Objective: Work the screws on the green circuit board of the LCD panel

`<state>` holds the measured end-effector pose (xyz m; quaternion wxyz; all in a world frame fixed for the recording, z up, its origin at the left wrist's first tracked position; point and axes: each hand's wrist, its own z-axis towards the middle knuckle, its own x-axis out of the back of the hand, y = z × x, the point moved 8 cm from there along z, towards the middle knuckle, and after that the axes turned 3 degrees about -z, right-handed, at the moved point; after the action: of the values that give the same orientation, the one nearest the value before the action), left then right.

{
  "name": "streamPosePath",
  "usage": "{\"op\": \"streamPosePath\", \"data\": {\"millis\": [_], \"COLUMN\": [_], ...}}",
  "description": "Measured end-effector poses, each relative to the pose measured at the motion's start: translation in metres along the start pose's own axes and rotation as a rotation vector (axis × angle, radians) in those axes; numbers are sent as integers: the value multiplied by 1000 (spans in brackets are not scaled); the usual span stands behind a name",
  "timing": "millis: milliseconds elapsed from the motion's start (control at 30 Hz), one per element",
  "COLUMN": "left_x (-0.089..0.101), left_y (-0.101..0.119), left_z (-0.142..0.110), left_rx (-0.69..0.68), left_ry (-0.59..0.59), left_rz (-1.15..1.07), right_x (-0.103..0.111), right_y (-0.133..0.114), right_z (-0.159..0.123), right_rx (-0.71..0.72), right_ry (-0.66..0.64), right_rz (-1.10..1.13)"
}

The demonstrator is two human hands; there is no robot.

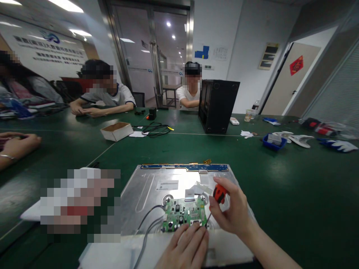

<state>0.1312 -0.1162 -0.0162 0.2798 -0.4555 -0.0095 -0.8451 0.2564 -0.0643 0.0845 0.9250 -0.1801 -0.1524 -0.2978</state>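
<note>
A silver metal back panel (146, 186) lies flat on the green table in front of me. A green circuit board (183, 215) sits on its near part, with grey cables running off to the left. My right hand (232, 213) is closed round a small screwdriver with an orange and black handle (219, 193); its tip points down at the board's right edge. My left hand (185, 248) rests on the panel just below the board, fingers together, touching the board's near edge. A blue strip board (185, 167) runs along the panel's far edge.
A black computer case (217, 106) stands mid-table, a white cardboard box (116, 130) and black cables (153, 129) to its left. A blue tray (273, 142) and gloves (336, 145) lie at the right. Two people sit across; another person's hand (17, 145) rests at left.
</note>
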Motion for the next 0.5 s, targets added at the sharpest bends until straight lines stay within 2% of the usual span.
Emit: {"op": "streamPosePath", "data": {"millis": [233, 500], "left_x": [0, -3], "left_y": [-1, 0], "left_z": [1, -1], "left_rx": [0, -4], "left_ry": [-8, 1], "left_rz": [-3, -14], "right_x": [-1, -3], "right_y": [-1, 0], "right_z": [0, -1], "right_rx": [16, 4], "right_ry": [-19, -59], "right_rz": [-8, 108]}}
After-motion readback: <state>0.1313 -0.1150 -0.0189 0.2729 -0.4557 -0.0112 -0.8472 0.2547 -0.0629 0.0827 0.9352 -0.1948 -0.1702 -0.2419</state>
